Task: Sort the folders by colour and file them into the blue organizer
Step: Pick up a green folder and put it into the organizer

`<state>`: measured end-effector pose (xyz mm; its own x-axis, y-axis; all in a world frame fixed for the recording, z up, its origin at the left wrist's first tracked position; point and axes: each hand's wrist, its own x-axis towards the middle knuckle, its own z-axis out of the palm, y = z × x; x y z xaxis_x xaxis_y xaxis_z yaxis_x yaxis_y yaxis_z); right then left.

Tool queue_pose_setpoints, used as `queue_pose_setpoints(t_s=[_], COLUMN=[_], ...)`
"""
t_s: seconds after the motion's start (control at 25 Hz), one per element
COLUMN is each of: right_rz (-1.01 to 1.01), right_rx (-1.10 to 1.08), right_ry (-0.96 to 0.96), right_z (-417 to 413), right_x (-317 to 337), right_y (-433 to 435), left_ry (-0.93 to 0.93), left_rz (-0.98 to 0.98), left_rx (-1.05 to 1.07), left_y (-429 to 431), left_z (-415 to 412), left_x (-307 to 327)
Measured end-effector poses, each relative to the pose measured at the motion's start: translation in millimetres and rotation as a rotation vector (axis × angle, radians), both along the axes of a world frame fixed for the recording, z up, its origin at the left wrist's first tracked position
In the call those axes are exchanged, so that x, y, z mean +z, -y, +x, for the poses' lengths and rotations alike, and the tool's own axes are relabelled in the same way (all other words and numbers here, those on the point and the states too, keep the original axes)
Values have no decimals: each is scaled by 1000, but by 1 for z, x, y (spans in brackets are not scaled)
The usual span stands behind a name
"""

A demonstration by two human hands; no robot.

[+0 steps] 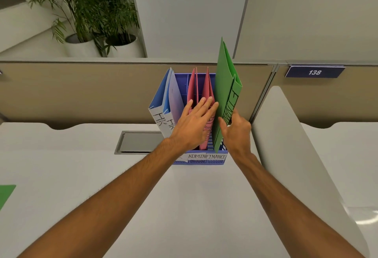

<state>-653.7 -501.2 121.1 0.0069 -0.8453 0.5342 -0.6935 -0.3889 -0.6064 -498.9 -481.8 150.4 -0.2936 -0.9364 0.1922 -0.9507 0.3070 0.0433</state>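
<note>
Head view: green folder [225,94] between both hands, standing partly in the blue organizer [204,160]
To steer it, the right hand [235,133] pinches its near edge; the left hand [192,127], fingers flat, presses the pink folders [206,92] aside, likely for room

Folders [225,86] upright in organizer [201,161] on desk [184,206]

Bare forearms [114,192] with fine hair, bare left grip [190,127], bare right grip [237,133]

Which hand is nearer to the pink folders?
Left. The left hand presses flat against the pink folders; the right hand pinches the green folder beside them, to their right.
</note>
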Motion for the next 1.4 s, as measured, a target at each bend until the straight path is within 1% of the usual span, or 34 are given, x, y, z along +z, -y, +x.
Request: queue_pose_setpoints(t_s=[0.12,0.32,0.44,0.52,0.64,0.72,0.88,1.04,1.12,1.24,1.28,1.4], right_rz=[3,16,26,40,57,48,87,137,168,118,123,237], right_rx=[38,98,110,126,141,158,171,160,142,34,21,62], right_ry=[-13,-38,-20,-12,-54,-77,-47,-25,-60,-207,-225,-170], right_z=[0,0,0,-1,-7,-10,-10,-5,-3,-1,0,7], right_x=[2,3,0,-4,-11,-14,-16,-20,-23,-28,-30,-37], right_y=[9,21,23,23,23,26,30,27,24,20,20,21], left_ry=[-22,-102,-166,-258,-504,-556,-447,-413,-394,-367,-350,-274], left_rz=[20,28,15,11,22,-27,-38,-23,-34,-49,-51,-55], left_rx=[0,-32,-33,-33,-14,-37,-59,-34,1,40,42,31], left_y=[0,2,6,8,14,21,41,45,44,43,43,42], left_z=[-1,-3,-3,-5,-11,-12,-15,-26,-28,-27,-26,-25], left_x=[2,7,8,11,26,42,66,62,55,48,46,38])
